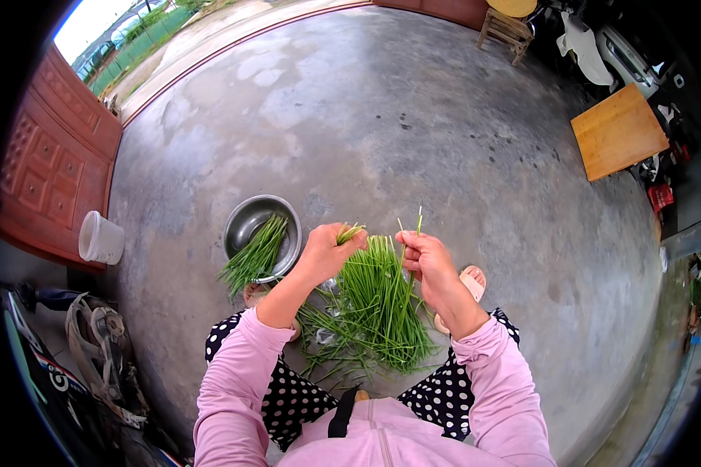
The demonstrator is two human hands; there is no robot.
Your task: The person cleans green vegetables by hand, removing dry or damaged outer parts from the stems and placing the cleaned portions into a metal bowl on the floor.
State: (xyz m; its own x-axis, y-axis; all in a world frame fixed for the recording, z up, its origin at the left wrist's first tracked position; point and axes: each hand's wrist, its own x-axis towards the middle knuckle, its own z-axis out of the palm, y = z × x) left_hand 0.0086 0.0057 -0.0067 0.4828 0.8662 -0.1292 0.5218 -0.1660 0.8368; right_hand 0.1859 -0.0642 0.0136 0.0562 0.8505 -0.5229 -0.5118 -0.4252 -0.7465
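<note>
A small bunch of green stalks (349,233), likely garlic chives, is gripped in my left hand (329,248), its pale ends poking out past the fingers. My right hand (429,257) pinches a few separate chive stalks (419,220) between thumb and fingers, pale tips upward. Between my feet a large heap of chives (380,303) lies on the floor, with looser stalks spread on its left side. Clear plastic (326,335) shows partly beneath them. To the left stands a metal basin (242,219) holding a bundle of chives (257,251) whose leafy ends hang over the rim.
A white plastic bucket (101,238) stands by the red door (58,169) at left. Below it is a partly seen motorbike or scooter (93,350). A wooden board or tabletop (619,133) and a wooden stool (504,35) are at the right. Concrete floor (339,146) stretches ahead.
</note>
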